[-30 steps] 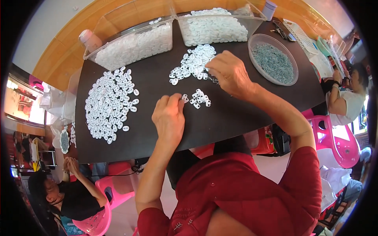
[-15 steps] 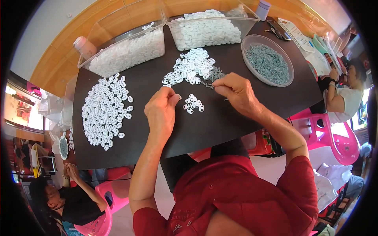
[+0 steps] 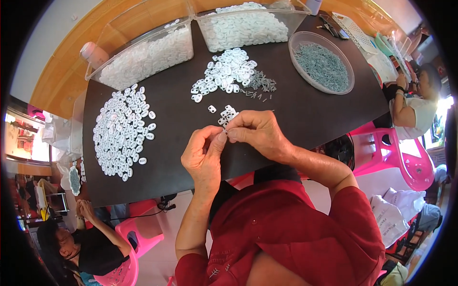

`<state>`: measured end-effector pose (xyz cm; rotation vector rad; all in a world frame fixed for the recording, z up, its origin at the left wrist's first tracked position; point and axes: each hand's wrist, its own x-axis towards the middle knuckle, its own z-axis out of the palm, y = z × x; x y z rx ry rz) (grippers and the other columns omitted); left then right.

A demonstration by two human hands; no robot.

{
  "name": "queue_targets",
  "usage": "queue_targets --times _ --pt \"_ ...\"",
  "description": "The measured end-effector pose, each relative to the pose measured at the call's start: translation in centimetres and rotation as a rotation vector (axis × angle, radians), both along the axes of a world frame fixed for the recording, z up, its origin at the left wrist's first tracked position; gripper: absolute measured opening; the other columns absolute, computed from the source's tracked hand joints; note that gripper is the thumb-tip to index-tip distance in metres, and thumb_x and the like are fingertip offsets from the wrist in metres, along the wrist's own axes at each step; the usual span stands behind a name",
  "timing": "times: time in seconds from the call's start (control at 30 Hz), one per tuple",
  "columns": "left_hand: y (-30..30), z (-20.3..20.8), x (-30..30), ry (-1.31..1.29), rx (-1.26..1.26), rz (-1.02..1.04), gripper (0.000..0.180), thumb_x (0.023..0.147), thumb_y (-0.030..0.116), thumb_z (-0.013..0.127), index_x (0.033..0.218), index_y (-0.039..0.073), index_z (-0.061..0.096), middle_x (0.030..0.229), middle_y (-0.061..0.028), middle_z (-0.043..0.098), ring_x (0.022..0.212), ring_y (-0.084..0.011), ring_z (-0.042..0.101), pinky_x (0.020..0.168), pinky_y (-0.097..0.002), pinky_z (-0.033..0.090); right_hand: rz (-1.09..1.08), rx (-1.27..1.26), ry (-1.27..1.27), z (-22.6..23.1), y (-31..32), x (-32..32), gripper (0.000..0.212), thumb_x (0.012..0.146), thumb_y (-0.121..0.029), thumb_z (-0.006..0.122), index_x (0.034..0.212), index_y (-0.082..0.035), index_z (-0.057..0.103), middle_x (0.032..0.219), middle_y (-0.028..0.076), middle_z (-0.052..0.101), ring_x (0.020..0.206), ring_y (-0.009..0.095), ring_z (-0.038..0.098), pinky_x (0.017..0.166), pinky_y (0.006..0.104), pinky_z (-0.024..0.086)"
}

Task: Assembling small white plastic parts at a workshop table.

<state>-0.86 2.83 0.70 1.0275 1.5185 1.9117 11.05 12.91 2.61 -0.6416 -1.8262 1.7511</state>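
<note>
White plastic clip [image 3: 226, 129] pinched between left hand [image 3: 205, 157] and right hand [image 3: 257, 133]; large finished spread [image 3: 121, 131] lies left, smaller unworked pile [image 3: 224, 76] far, bins still full

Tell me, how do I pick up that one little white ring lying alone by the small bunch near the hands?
Probably pinch the white ring from straight above, one fingertip on each long outer edge. It lies flat on the dark table, apart from the small cluster, so there is room for fingertips on both sides.
</note>
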Motion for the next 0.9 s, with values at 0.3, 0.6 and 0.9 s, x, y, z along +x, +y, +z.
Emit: queue_targets --times 0.3,0.6,0.9 --pt "-1.1 -1.3 0.3 -0.206 -0.051 -0.018 0.015 0.086 0.007 0.063 0.098 -0.001 0.058 0.082 -0.0031 0.059 0.068 -0.0088 0.054 0.061 -0.0221 0.048 -0.336 0.876 -0.191 -1.4 2.5 4.0 0.009 0.074 -0.003 0.067 0.083 -0.002 0.065 0.074 0.009 0.060 0.073 0.025 0.057 0.065 0.0335 0.047" --pt "-0.4 -1.2 0.8 -0.333 -0.058 -0.163 0.013 0.089 0.012 0.060 0.093 0.001 0.055 0.084 -0.0112 0.062 0.063 -0.0128 0.056 0.057 -0.0245 0.046 -0.369 0.985 -0.340 -2.6 5.1 6.4 0.014 0.070 0.000 0.068 0.083 -0.003 0.066 0.076 0.008 0.056 0.075 0.025 0.052 0.066 0.0346 0.044" --pt "-0.6 -0.9 0.8 -0.378 -0.017 -0.182 0.012 0.090 0.011 0.058 0.092 0.000 0.054 0.082 -0.0132 0.063 0.060 -0.0140 0.057 0.054 -0.0252 0.047 -0.292 1.261 -0.312 -3.0 5.5 5.8 0.012 0.071 0.002 0.064 0.078 -0.002 0.056 0.073 0.009 0.050 0.072 0.028 0.048 0.063 0.0377 0.041"
